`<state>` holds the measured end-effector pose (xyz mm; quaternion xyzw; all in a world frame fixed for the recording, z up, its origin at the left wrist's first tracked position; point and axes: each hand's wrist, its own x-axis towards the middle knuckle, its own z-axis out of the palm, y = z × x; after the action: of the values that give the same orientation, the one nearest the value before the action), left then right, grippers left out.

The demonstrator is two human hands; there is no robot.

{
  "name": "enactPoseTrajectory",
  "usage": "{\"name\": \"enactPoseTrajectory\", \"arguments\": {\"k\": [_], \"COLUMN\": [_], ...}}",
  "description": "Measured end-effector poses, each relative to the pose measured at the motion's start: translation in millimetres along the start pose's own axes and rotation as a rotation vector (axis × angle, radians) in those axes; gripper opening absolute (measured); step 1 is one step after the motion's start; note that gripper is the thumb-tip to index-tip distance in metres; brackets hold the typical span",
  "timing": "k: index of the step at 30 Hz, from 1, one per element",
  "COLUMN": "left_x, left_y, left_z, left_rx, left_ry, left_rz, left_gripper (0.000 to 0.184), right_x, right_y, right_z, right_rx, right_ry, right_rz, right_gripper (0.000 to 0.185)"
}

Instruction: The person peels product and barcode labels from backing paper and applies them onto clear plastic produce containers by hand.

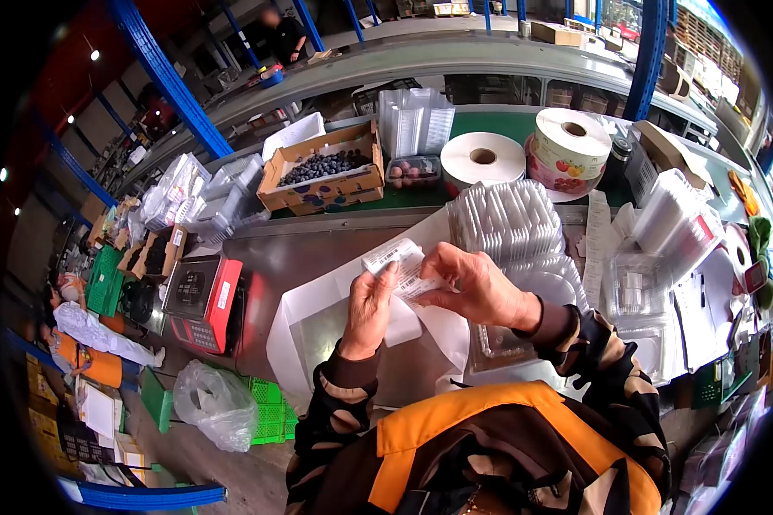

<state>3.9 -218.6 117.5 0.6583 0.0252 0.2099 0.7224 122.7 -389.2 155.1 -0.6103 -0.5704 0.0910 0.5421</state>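
Observation:
Between my hands is a white strip of printed barcode labels point(398, 256), partly rolled up. My left hand point(369, 311) is closed around its left side, thumb on top. The thumb and forefinger of my right hand point(483, 287) pinch the strip's right edge; whether a single label has come loose there I cannot tell. Long white backing paper point(313, 296) loops below and behind my hands on the metal table. Just beyond my right hand stand nested clear plastic clamshell boxes point(507, 219); part of the stack is hidden by that hand.
A red scale point(204, 300) sits at the left. At the back are a cardboard box of dark fruit point(322, 176), a white label roll point(483, 161) and a fruit-print roll point(569, 150). More clear boxes point(640, 283) stand right. A plastic bag point(216, 405) hangs at lower left.

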Motion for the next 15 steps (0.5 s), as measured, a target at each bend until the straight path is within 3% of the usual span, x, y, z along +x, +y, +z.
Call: {"name": "enactPoseTrajectory", "arguments": {"k": [3, 8, 15], "left_x": [-3.8, -2.3, -0.8], "left_y": [-0.6, -25.9, -47.2], "left_z": [12.1, 21.8, 33.5], "left_rx": [-0.168, -0.375, -0.373], "left_ry": [0.100, 0.054, 0.174], "left_rz": [-0.003, -0.058, -0.093], "left_gripper": [0.033, 0.028, 0.023], "right_x": [1.1, -4.4, -18.1], "right_y": [-10.1, 2.9, 13.2], "right_z": [-8.9, -19.7, -20.4], "right_rx": [-0.035, -0.273, -0.413], "right_ry": [-0.091, 0.012, 0.101], "right_rz": [0.139, -0.115, -0.323], "right_gripper": [0.045, 0.021, 0.021]}}
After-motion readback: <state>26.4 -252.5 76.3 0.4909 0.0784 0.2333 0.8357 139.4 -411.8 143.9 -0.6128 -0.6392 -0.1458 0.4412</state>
